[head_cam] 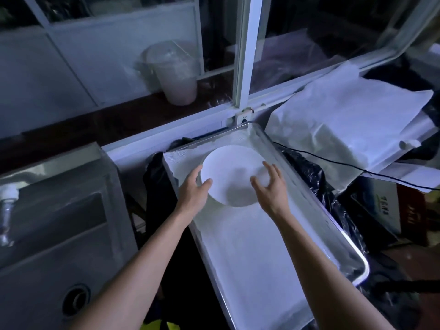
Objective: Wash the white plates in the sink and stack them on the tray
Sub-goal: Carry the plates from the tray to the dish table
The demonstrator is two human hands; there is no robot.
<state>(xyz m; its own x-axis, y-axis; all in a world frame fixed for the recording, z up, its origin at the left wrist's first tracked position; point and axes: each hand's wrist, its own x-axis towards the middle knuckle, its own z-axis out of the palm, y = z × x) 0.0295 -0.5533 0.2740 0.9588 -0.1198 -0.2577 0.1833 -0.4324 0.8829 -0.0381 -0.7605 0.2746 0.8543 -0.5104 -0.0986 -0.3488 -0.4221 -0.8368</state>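
Note:
One white plate (232, 175) lies at the far end of a long metal tray (354, 248) lined with white cloth. My left hand (194, 189) holds the plate's left rim, thumb on top and fingers outside the edge. At the plate's right rim is my right hand (271, 189), fingers spread and relaxed, thumb over the plate's surface. Whether the plate rests fully on the cloth I cannot tell. The steel sink (59, 234) sits at the left, and no plates show in it.
A tap (7, 201) hangs at the sink's left edge, and its drain (76, 300) lies near the front. A lidded plastic tub (176, 72) stands on the window ledge. White sheets (345, 120), a black cable (357, 168) and black bags (316, 177) crowd the tray's right side.

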